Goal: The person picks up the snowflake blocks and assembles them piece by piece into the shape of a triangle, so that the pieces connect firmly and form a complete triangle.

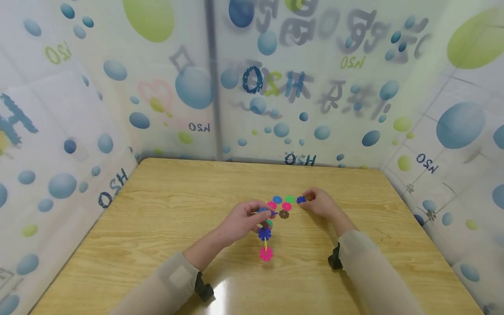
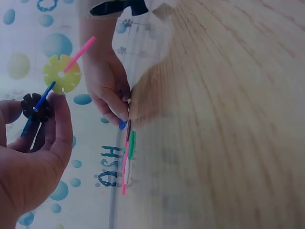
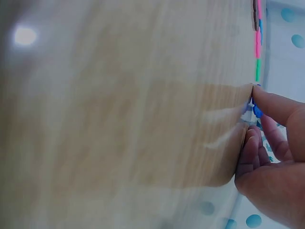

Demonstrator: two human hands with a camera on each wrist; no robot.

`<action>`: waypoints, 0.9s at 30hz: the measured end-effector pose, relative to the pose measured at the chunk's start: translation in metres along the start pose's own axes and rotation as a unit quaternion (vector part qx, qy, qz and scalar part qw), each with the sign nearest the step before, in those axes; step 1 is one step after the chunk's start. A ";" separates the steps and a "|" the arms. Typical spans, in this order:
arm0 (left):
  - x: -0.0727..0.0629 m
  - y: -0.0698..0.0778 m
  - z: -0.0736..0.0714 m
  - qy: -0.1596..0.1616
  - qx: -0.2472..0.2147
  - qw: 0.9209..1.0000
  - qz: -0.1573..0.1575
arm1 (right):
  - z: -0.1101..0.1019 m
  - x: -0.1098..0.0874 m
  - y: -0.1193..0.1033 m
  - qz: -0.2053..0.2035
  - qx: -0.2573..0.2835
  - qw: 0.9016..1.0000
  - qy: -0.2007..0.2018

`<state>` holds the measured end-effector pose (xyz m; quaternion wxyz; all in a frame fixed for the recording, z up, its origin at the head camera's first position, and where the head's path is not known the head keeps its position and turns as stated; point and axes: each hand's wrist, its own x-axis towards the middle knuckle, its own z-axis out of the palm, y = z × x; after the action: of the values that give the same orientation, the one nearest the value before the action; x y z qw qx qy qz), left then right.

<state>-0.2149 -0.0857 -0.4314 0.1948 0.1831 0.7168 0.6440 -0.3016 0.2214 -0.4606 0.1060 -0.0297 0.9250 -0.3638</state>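
My left hand [image 1: 239,224] holds up a chain of interlocking notched plastic discs, its fingers curled round the upper end. Below the fingers hang a blue disc [image 1: 264,234], a yellow disc [image 2: 62,76] seen edge-on from the head, and a pink disc [image 1: 266,253] at the bottom. A dark disc [image 2: 29,106] sits between thumb and fingers in the left wrist view. Farther right, my right hand [image 1: 322,204] pinches a loose blue disc [image 1: 301,200] at the tabletop. The fingers partly cover that disc in the right wrist view.
Several loose discs lie flat between the hands, among them a green disc [image 1: 289,199], a pink disc [image 1: 286,206] and a brown disc [image 1: 284,214]. The wooden table [image 1: 189,183] meets a wall [image 1: 252,135] printed with bubbles along its back edge.
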 end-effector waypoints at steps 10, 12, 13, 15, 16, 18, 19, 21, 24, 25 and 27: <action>-0.001 -0.001 0.002 -0.021 0.001 0.999 0.031 | -0.007 -0.021 0.004 -0.006 0.043 0.999 0.024; -0.001 -0.001 0.003 -0.020 -0.004 0.999 0.034 | -0.009 -0.028 -0.001 -0.016 0.080 0.996 0.026; -0.001 -0.001 0.004 -0.019 -0.005 0.999 0.035 | -0.009 -0.033 -0.004 -0.024 0.105 0.994 0.025; -0.001 -0.001 0.006 -0.015 -0.008 0.999 0.035 | -0.008 -0.043 -0.011 -0.044 0.156 0.986 0.021; -0.001 -0.001 0.007 -0.012 -0.010 0.999 0.033 | -0.008 -0.048 -0.015 -0.057 0.179 0.982 0.017; 0.000 -0.001 0.008 -0.010 -0.011 0.999 0.033 | -0.006 -0.059 -0.025 -0.076 0.215 0.974 0.009; -0.001 0.000 0.009 -0.009 -0.012 0.999 0.034 | -0.004 -0.065 -0.030 -0.083 0.232 0.969 0.003; -0.001 0.000 0.010 -0.008 -0.014 0.999 0.034 | -0.001 -0.074 -0.039 -0.097 0.256 0.962 -0.009; -0.001 0.001 0.010 -0.008 -0.014 0.999 0.036 | 0.004 -0.085 -0.050 -0.110 0.287 0.951 -0.027; -0.001 0.001 0.010 -0.009 -0.013 0.999 0.036 | 0.006 -0.088 -0.053 -0.115 0.296 0.948 -0.032; -0.001 0.001 0.011 -0.012 -0.010 0.999 0.037 | 0.009 -0.092 -0.058 -0.119 0.309 0.943 -0.040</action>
<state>-0.2087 -0.0771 -0.4317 0.1810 0.2149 0.7008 0.6557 -0.2108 0.1854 -0.4118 0.1032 -0.1198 0.7519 -0.6401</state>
